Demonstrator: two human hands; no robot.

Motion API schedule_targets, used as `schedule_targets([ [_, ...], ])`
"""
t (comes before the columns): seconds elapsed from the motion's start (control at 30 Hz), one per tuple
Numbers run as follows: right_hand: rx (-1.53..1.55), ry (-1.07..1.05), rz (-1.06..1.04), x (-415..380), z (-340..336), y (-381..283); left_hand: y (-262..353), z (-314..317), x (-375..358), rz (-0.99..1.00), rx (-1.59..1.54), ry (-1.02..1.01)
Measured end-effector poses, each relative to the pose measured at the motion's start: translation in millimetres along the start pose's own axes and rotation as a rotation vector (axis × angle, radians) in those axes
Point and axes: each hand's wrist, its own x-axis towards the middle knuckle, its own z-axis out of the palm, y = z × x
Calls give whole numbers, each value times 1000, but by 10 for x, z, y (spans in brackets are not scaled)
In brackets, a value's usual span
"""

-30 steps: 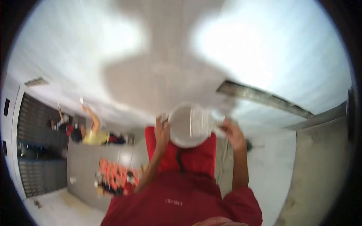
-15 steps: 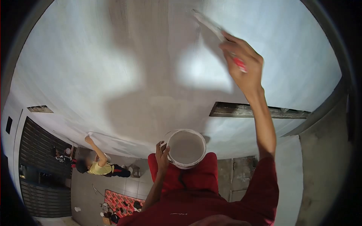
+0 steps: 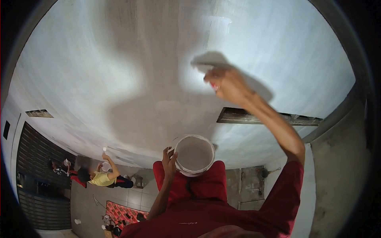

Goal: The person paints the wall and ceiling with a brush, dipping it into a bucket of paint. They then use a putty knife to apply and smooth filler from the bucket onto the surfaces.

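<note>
My right hand [image 3: 232,86], closed and partly smeared by motion, grips a paintbrush [image 3: 203,68] in front of the pale wall [image 3: 270,51]. A bit of red handle shows below the fingers, and the bristle end points left, over its own shadow. A streak of wet paint [image 3: 216,24] shines higher up on the wall. Down at my lap, my left hand [image 3: 170,163] is wrapped round the left side of a white bucket [image 3: 194,172]. Greyish-white paint shows inside the bucket, and its rim is smeared.
A long vent opening [image 3: 232,116] cuts into the wall under my right forearm. Lower left, a person in a yellow shirt [image 3: 104,179] works at the same wall, with another person [image 3: 59,168] beyond. A red patterned mat [image 3: 121,213] with several items lies on the tiled floor.
My right hand has moved down and left with the paintbrush, which now points more level. My left hand and the bucket stay put. The person in yellow has shifted their raised arm.
</note>
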Motion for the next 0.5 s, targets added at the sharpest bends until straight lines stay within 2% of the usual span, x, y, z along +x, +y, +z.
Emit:
schedule_targets([
  [0.07,-16,223,-26,222,-333,173,0,1,-6,-5,-12,8],
  [0.1,33,252,30,354,-569,247,3,10,-8,-8,-19,13],
  [0.13,-77,229,70,469,-786,276,20,16,-13,-9,-25,8],
  [0.17,-168,275,31,552,-945,275,49,19,-21,-10,-31,4],
  [0.23,-246,222,54,659,-1187,169,87,42,-31,-10,-36,7],
  [0.3,-352,338,-36,682,-1302,13,111,45,-33,-8,-27,21],
  [0.33,-404,396,-80,686,-1311,-29,94,34,-14,5,-26,17],
  [0.43,-400,372,-8,608,-1018,76,25,29,-22,19,-29,2],
  [0.47,-426,438,-145,601,-799,216,41,31,-21,18,-32,1],
  [0.5,-461,337,-93,519,-586,208,59,28,-12,18,-36,2],
])
